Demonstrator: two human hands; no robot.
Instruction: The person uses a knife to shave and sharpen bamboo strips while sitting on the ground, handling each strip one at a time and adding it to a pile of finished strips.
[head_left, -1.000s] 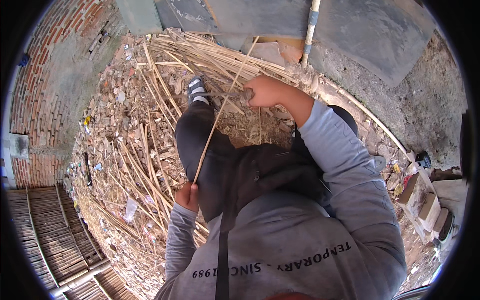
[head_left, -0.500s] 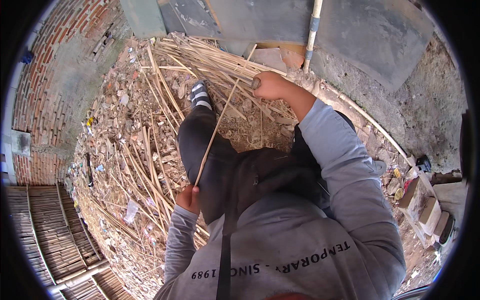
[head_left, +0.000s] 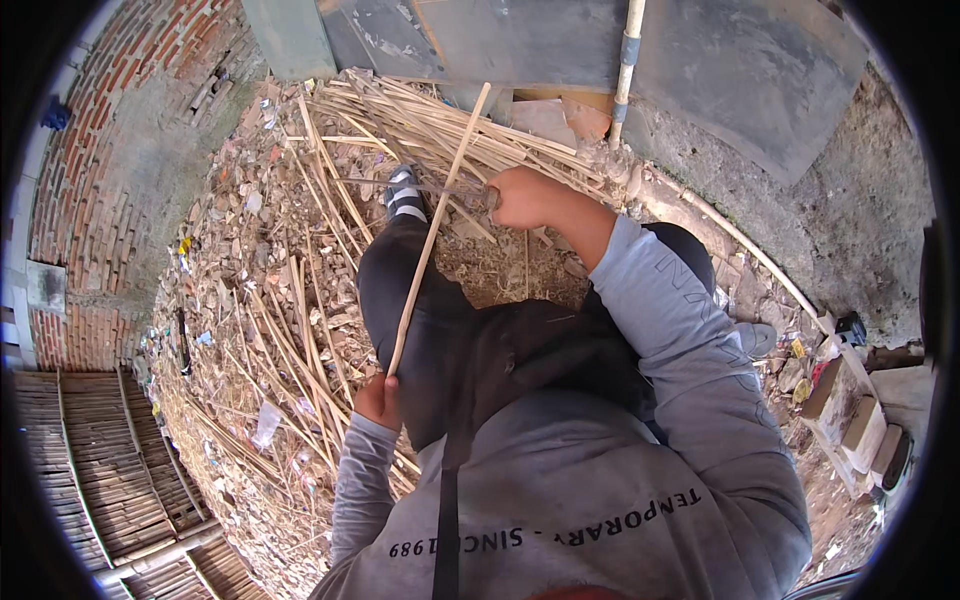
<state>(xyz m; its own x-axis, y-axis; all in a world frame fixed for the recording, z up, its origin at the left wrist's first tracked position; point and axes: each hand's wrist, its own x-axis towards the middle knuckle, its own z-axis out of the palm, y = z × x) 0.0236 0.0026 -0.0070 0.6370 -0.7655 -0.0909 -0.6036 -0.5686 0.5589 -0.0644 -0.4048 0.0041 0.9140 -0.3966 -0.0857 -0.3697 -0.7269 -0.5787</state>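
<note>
My left hand [head_left: 378, 402], low and beside my left thigh, is closed around the lower end of a long pale bamboo strip [head_left: 428, 245]. The strip slants up and away over my leg, its far end free. My right hand [head_left: 524, 198] grips the handle of a long-bladed knife [head_left: 420, 187], farther out and to the right. Its dark, thin blade points left and crosses the strip at the upper part. Whether the edge touches the strip, I cannot tell.
Many bamboo strips [head_left: 400, 108] lie piled beyond my sandalled foot [head_left: 404, 192]. More loose strips [head_left: 285, 350] lie on rubble to the left. A pipe [head_left: 627, 70] stands against grey panels ahead. Brick blocks [head_left: 860, 430] are at the right, a slatted bamboo panel [head_left: 110, 460] lower left.
My right hand has moved left and slightly nearer, and the knife blade now shows across the strip. The strip has swung a little more upright and shows a broader face. My left hand stays put.
</note>
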